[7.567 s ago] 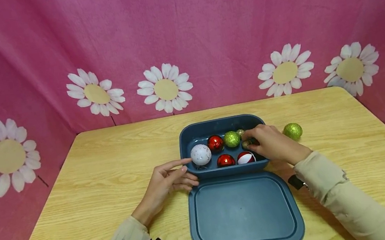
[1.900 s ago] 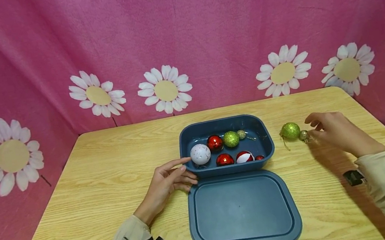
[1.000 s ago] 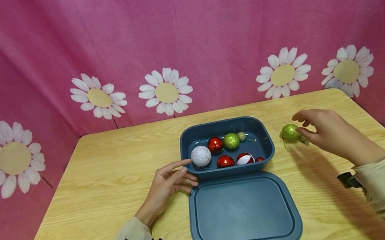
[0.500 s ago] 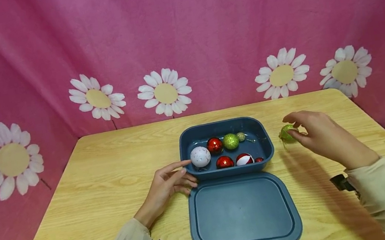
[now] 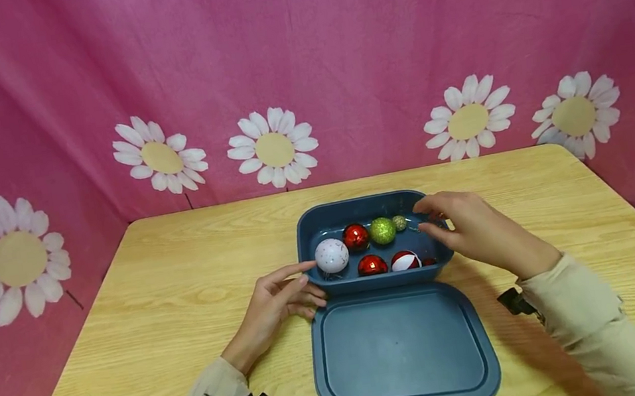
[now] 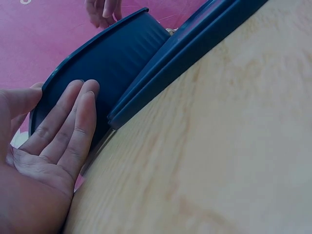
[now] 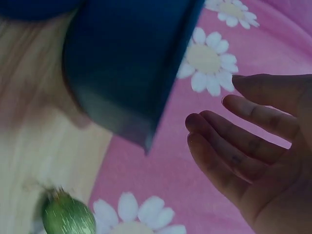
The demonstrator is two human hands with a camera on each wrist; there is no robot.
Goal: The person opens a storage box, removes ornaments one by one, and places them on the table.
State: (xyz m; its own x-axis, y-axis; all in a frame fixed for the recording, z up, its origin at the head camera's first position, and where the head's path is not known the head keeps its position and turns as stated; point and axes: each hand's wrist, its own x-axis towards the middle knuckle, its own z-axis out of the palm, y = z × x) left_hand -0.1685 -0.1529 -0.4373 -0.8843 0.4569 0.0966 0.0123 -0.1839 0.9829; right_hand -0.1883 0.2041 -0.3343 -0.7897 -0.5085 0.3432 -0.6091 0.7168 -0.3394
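Note:
My left hand rests at the left front corner of a dark blue box, its fingers fairly straight against the outer wall and the index finger at the rim. Over the box's right end is my right hand, holding nothing, with thumb and fingers apart. Inside lie a white speckled bauble, two red baubles, a green glitter bauble, a small gold bauble, a red-and-white bauble and a small red bauble.
A matching blue lid lies flat in front of the box on the wooden table. Another green glitter bauble sits on the table right of the box, hidden behind my right hand in the head view. A pink daisy curtain stands behind.
My right hand earlier reached into the box, then was out by a small gold bauble beside the green one on the table. It has since moved left, back over the box. My left hand stayed put.

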